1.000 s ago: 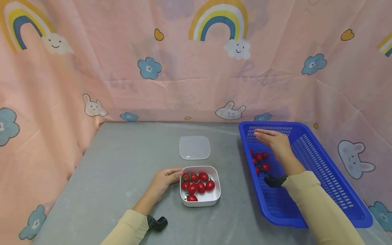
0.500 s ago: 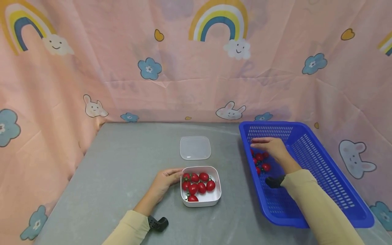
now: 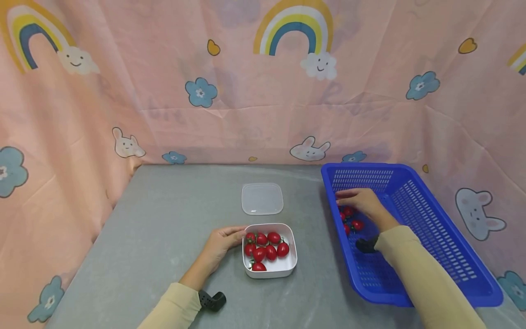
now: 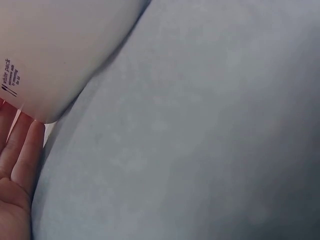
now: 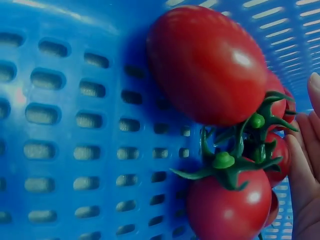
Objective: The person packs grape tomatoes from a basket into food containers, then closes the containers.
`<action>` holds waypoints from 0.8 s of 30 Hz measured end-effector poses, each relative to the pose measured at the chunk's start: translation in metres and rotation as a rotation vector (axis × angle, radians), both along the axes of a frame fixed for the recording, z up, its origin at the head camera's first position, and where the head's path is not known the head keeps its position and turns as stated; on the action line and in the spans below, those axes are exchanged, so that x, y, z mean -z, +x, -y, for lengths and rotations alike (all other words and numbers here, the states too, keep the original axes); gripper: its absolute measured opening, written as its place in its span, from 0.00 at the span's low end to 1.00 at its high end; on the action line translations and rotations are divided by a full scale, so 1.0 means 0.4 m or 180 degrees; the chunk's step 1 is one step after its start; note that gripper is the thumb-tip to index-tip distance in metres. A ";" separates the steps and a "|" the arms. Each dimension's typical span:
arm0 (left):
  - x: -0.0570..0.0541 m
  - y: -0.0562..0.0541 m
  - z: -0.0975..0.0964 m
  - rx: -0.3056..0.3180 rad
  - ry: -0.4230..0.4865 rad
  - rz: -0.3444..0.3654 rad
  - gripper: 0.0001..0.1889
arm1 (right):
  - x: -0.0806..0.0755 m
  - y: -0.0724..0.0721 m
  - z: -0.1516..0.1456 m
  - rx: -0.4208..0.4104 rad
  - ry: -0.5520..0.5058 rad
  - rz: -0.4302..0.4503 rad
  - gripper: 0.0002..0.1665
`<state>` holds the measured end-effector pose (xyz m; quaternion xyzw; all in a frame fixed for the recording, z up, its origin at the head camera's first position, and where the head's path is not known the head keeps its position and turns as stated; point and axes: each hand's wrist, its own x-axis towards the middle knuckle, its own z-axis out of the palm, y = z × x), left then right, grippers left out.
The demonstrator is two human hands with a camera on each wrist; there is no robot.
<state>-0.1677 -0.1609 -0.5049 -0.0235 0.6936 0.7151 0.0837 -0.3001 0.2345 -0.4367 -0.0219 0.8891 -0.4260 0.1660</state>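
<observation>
In the head view a white box point(image 3: 269, 275) of cherry tomatoes point(image 3: 270, 252) stands mid-table. My left hand point(image 3: 219, 244) rests against its left back corner, thumb at the rim. The left wrist view shows straight fingers point(image 4: 28, 155) along the printed wall of the box, their tips hidden. My right hand point(image 3: 365, 202) reaches down into the blue basket point(image 3: 380, 269) at its left wall, fingers extended over the cherry tomatoes there. Close up, a big cherry tomato point(image 5: 207, 65) and a stemmed one point(image 5: 230, 205) fill the right wrist view, the fingers point(image 5: 302, 175) just beyond them.
A clear plastic lid point(image 3: 262, 199) lies flat behind the box. The basket's raised slotted walls surround the right hand. A pink patterned curtain point(image 3: 246, 123) hangs along the back and sides of the grey table point(image 3: 164, 201).
My right hand has lowered and shifted slightly left in the basket, toward the tomatoes by its wall. The left hand and the box stay in place.
</observation>
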 end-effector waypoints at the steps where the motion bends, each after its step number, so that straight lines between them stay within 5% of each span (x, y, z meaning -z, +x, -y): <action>1: 0.000 0.001 0.000 0.0004 0.0003 -0.0006 0.20 | 0.002 -0.001 0.001 -0.0011 0.0039 -0.0035 0.33; 12: -0.001 0.004 -0.003 -0.0057 0.0051 -0.0053 0.19 | 0.019 -0.005 0.006 -0.0186 0.0326 -0.0278 0.28; 24: 0.003 -0.003 -0.001 -0.0072 0.0055 0.0070 0.19 | -0.103 0.006 0.003 0.0361 -0.0390 -0.0223 0.43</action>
